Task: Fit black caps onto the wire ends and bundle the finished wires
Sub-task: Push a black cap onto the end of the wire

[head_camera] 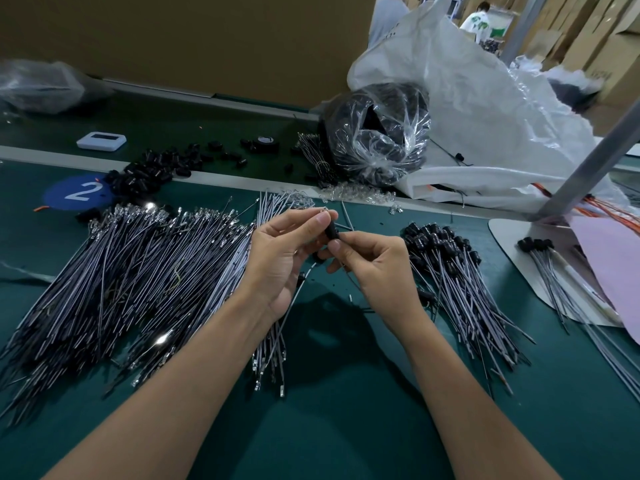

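Black cap [333, 233], green table [346, 427]

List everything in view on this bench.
Uncapped wires: large pile, grey-black, table left.
Capped wires: one pile, grey, black-tipped, table right.
Loose caps: heap, black, far left.
Blue disc: one, marked 2, far left.
White device: one, white, far left.
Clear bag: one, dark contents, far centre.
White sack: one, white, far right.
Held cap: one, black, between both hands.
Left hand: one, centre, pinches held cap.
Right hand: one, centre, pinches held cap.
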Demonstrator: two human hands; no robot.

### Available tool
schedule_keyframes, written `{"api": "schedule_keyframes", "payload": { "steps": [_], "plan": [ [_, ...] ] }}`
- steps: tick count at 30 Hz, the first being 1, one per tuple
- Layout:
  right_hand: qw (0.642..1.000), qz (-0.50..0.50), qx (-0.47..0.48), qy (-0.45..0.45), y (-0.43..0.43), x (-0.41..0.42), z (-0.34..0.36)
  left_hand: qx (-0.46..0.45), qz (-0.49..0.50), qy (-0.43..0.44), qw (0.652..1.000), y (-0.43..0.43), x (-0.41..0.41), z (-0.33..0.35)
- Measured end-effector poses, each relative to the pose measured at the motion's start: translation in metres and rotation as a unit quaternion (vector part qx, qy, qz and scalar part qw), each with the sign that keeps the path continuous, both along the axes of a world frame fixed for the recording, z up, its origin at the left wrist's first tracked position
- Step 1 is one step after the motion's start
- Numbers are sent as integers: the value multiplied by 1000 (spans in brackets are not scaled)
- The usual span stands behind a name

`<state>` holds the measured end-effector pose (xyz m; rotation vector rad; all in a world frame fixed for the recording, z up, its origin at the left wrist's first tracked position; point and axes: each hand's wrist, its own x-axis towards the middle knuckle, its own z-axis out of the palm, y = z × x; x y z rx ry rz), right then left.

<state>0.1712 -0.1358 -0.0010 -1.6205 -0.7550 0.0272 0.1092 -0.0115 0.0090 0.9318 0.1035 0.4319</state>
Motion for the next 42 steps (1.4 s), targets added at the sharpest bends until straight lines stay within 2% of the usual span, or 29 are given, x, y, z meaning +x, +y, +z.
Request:
{"api": "schedule_keyframes", "payload": {
  "steps": [13,19,25,34,42],
  "plan": [
    [1000,-12,-1,-4,1,0,-1,2,-9,-7,1000,-2,4,-4],
    [1000,-22,17,-8,-1,3,-2,111,-16,27,993,-9,5,-6],
    [999,12,47,12,0,0,-3,115,16,-22,993,-8,0,2],
    [996,34,81,20,1,-4,-3,109,37,-44,992,-12,-3,5],
    [997,6,71,-4,3,-7,-7,107,52,-53,992,-13,-5,8]
  ]
}}
